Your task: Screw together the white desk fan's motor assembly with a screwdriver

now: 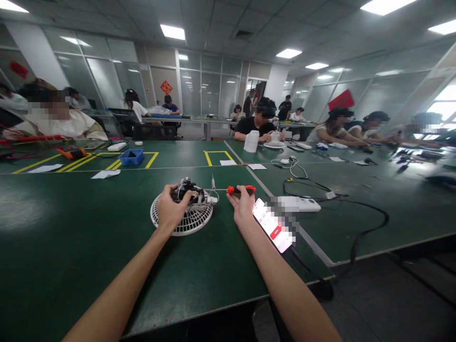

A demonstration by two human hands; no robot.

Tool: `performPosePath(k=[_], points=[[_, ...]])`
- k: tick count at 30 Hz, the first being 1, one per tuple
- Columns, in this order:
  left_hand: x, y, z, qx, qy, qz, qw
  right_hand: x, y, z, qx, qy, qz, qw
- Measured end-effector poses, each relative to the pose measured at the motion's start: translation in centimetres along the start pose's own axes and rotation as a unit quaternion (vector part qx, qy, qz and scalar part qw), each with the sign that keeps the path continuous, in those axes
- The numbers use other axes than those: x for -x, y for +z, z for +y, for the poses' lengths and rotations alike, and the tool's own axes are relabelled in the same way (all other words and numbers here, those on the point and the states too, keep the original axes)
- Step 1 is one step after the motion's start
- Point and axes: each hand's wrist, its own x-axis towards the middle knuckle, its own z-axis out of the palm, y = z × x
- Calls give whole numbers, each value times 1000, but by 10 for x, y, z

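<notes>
On the green table lies a round white fan grille (pixel 192 225) with a black motor assembly (pixel 185 191) and white wires on top of it. My left hand (pixel 170 207) is closed around the motor's left side, thumb on the near side. A red-and-black screwdriver (pixel 241 189) is gripped in my right hand (pixel 243 205), its shaft pointing left at the assembly. Whether the tip touches a screw is too small to tell. Just behind the shaft a small, thin pointed object (pixel 213 182) stands near the grille.
Right of my forearm lies a lit phone (pixel 272 225) beside a white power strip (pixel 301 204) with black cables (pixel 377 209). Farther back are a blue bin (pixel 131 157), paper slips (pixel 106 174) and a white cylindrical part (pixel 251 141). A co-worker (pixel 256 124) sits opposite; others sit at both sides.
</notes>
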Motion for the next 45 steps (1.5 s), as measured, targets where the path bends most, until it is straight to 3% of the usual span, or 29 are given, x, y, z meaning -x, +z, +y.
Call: performPosePath(k=[5, 12, 18, 24, 33, 38, 45], points=[[0, -1, -1, -12, 4, 0, 1000, -3, -1, 3, 38, -2, -12, 999], [-1, -3, 5, -50, -18, -8, 999, -6, -2, 0, -34, 12, -24, 999], [0, -4, 10, -74, -27, -10, 997, -5, -2, 3, 22, -6, -3, 1000], [-4, -4, 10, -103, 8, -25, 994, -8, -5, 3, -35, 3, -24, 999], [-21, 2, 11, -93, 86, -86, 988, -5, -5, 3, -11, -3, -21, 1000], [-16, 8, 8, -84, 82, -68, 991, -6, -4, 0, -48, 30, -43, 997], [-12, 4, 5, -70, 99, -52, 991, -5, -4, 5, 23, -16, -40, 999]])
